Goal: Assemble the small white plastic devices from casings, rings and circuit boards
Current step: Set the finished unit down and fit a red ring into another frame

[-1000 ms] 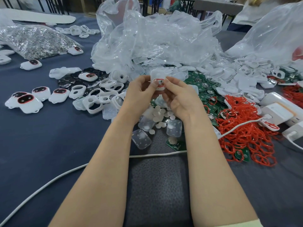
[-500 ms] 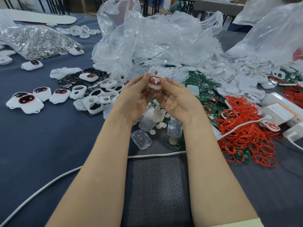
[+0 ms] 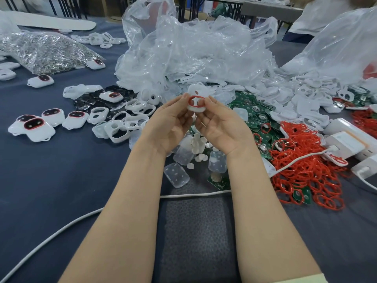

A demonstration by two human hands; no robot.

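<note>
Head view: the left hand [image 3: 171, 121] and right hand [image 3: 220, 123] hold a white casing [image 3: 195, 108] raised between them, above the middle of the surface [image 3: 51, 180]. The fingers [image 3: 183, 99] of both hands pinch its edges. A red ring [image 3: 195, 99] lines its opening (how fully seated, I cannot tell). Ring-fitting seems to be the step in hand. Next likely calls for pressing it flush, then taking a circuit board [image 3: 253, 111] from the green pile just right.

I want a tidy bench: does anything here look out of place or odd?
A white cable runs across the work spot under both forearms, where it could snag. Red rings lie tangled over green circuit boards. The held white casing seems intact.
</note>
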